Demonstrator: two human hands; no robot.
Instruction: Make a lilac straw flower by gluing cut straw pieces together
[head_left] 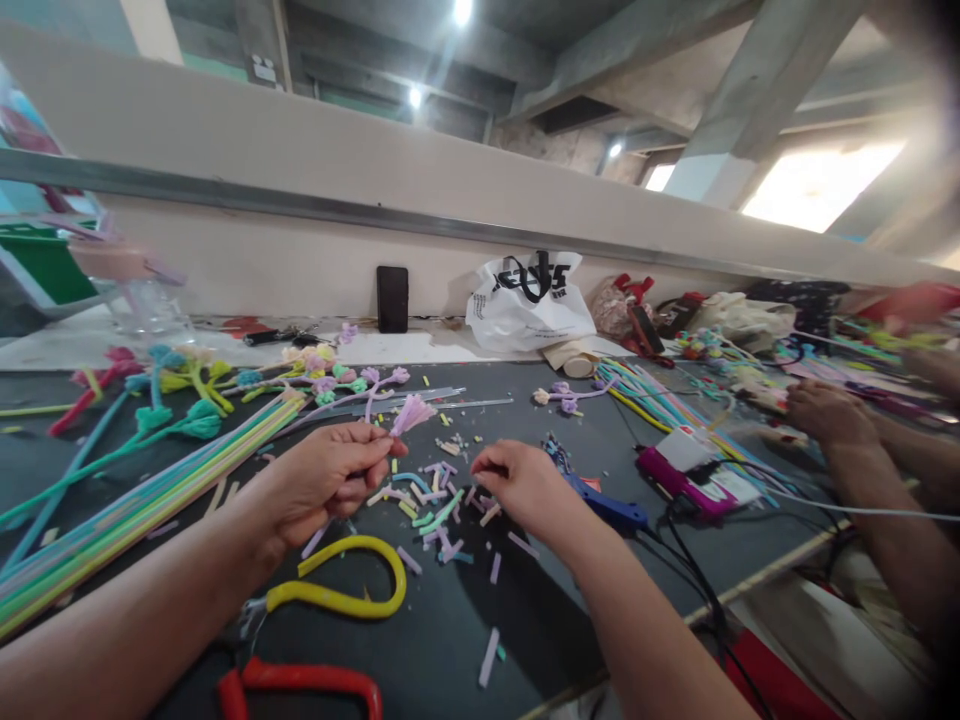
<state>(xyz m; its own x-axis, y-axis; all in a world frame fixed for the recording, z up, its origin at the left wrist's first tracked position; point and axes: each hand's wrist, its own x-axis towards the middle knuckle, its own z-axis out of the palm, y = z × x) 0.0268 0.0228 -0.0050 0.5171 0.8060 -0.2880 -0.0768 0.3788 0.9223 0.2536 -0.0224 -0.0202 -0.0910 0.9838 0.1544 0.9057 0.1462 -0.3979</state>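
A pale purple, tassel-like flower (412, 413) of fuzzy strips rises from the fingertips of my left hand (337, 475), which pinches its base. My right hand (525, 490) is to its right with fingers curled and pressed together; whatever they may hold is hidden. Below and between both hands lie many short cut pieces (442, 515) in purple, green, yellow and blue. Nearest my left forearm is a cutting tool with a yellow handle (390, 580) and a red handle (315, 678). A blue glue gun (611, 502) rests right of my right hand.
Long coloured stems (180, 480) lie in a bundle at left, beside finished-looking flower stems (187, 420). A phone (392, 298) and white bag (529, 300) stand at the back. Right are a purple power strip (686, 485), cables, more stems (652, 400) and a co-worker's hands (832, 415).
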